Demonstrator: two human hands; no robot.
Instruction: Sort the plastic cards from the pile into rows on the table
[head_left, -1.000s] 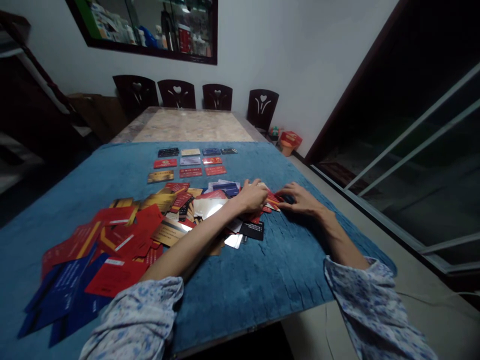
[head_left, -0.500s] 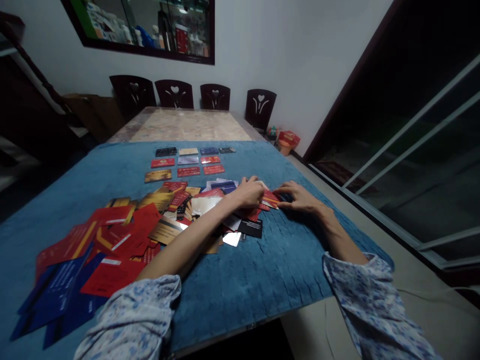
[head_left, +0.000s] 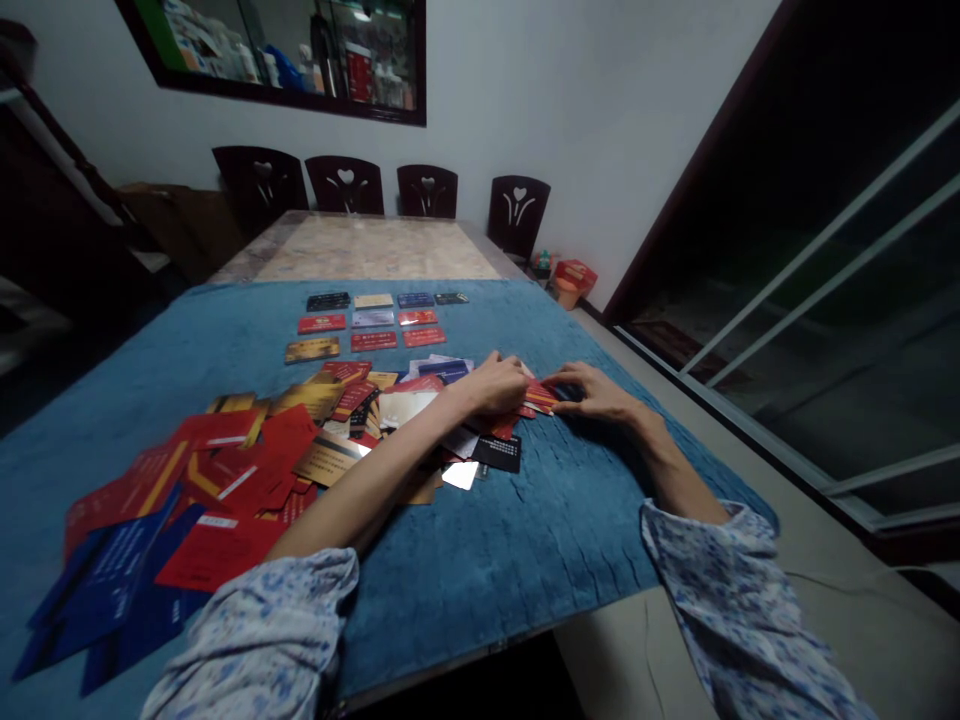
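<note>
My left hand (head_left: 499, 384) reaches across the loose pile, its fingers bent down beside a red card (head_left: 538, 396); its fingertips are hidden. My right hand (head_left: 592, 394) lies at the right end of the pile, thumb and fingers apart, tips at the red card's edge. A dark patch shows in that gap; I cannot tell whether it is a card or shaded cloth. Below my left hand lie a black card (head_left: 498, 452) and a shiny white card (head_left: 460, 474). Gold cards (head_left: 330, 458) and more red ones spread out left of my left forearm.
Several cards stand in rows farther off, among them a gold card stack (head_left: 312, 349) and a red one (head_left: 373, 341). Large blue paper sleeves (head_left: 112, 590) and red sleeves (head_left: 217, 550) lie at the left. A blue cloth (head_left: 480, 570) covers the table; chairs (head_left: 343, 185) stand behind.
The view has shifted slightly, so everything sits a little farther left and higher. Both hands keep nearly the same place at the red cards.
</note>
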